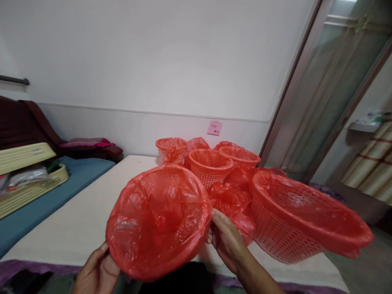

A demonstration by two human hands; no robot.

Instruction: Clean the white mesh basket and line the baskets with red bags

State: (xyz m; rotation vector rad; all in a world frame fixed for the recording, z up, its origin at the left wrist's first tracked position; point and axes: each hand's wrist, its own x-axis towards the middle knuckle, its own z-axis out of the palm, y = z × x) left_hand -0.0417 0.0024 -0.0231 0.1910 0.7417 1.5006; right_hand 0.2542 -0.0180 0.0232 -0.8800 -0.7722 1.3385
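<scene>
A round red basket lined with a thin red plastic bag is tilted toward me, its mouth facing me. The liner is folded over the rim all the way round and looks crinkled. At the lower left of the rim, my left hand grips the basket, thumb near the edge and the other fingers partly hidden. My right hand is closed on the rim at the right side, its fingers curled under the edge. Just beyond the right hand lies a loose heap of red plastic bags.
A large red basket stands at the table's right edge. Several smaller lined baskets stand at the back by the white wall, with a pink note. A cream-coloured container sits on a blue surface at left. The table cover is pale.
</scene>
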